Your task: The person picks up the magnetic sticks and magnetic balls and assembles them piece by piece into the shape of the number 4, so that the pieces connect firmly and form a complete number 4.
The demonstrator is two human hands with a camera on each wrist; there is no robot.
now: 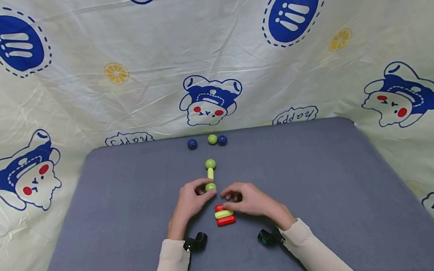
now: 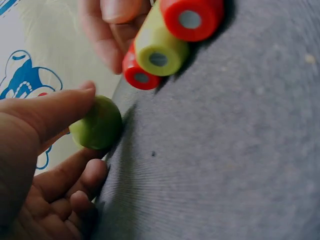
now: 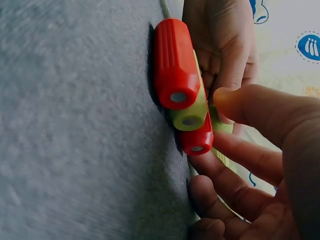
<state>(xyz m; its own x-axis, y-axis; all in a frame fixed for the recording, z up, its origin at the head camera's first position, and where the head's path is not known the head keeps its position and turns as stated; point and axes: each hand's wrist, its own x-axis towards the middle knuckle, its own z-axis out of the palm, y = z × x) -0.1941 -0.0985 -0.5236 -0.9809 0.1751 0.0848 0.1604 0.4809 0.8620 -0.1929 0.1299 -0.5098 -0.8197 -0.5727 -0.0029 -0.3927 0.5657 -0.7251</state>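
In the head view, my left hand (image 1: 192,199) pinches a green ball (image 1: 210,187) between thumb and fingers. A pale green rod (image 1: 210,174) runs from that ball away from me to a second green ball (image 1: 210,164). My right hand (image 1: 251,198) is beside three short rods lying side by side: a far red rod (image 3: 199,140), a yellow-green rod (image 1: 224,214) and a near red rod (image 1: 226,220). Its thumb overlaps the far red rod, while its fingers stand apart from the thumb beyond that rod. Round grey metal discs show in the rod ends in both wrist views.
At the far edge of the grey table (image 1: 306,165) lie a blue ball (image 1: 192,144), a green ball (image 1: 212,139) and another blue ball (image 1: 222,140). A printed white cloth (image 1: 259,80) hangs behind and at both sides. Each wrist wears a black camera.
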